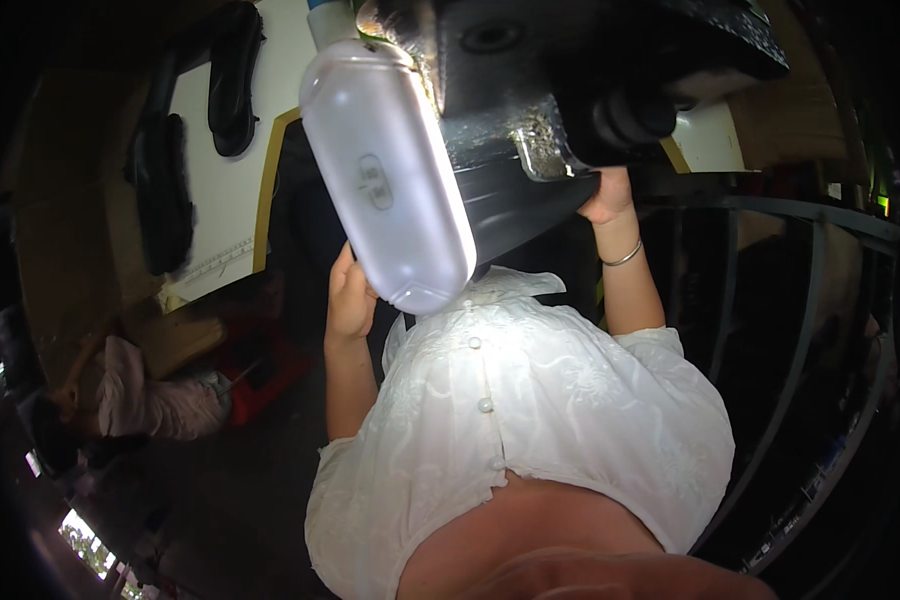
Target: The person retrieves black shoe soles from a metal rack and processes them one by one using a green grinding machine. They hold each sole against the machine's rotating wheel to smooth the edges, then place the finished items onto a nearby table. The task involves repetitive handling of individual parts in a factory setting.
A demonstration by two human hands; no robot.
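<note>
A pale oblong lamp (390, 170) fills the upper middle of the head view, in front of a dark metal machine (480, 60). My left hand (350, 298) is up by the lamp's lower left side, its fingers bent; the lamp covers the fingertips and whatever they hold. My right hand (611, 197), with a bracelet (624, 254) at the wrist, reaches up under the machine head, which hides most of its fingers. Between the hands, below the machine, is a smooth dark grey surface (510, 205); I cannot make out what it belongs to.
To the left, several black shoe-sole-shaped pieces (234, 90) lie on a white tabletop (198, 100) with a yellow edge. A red stool (270, 365) and another person's light clothing (160, 395) are at lower left. Metal rack bars (805, 300) stand on the right.
</note>
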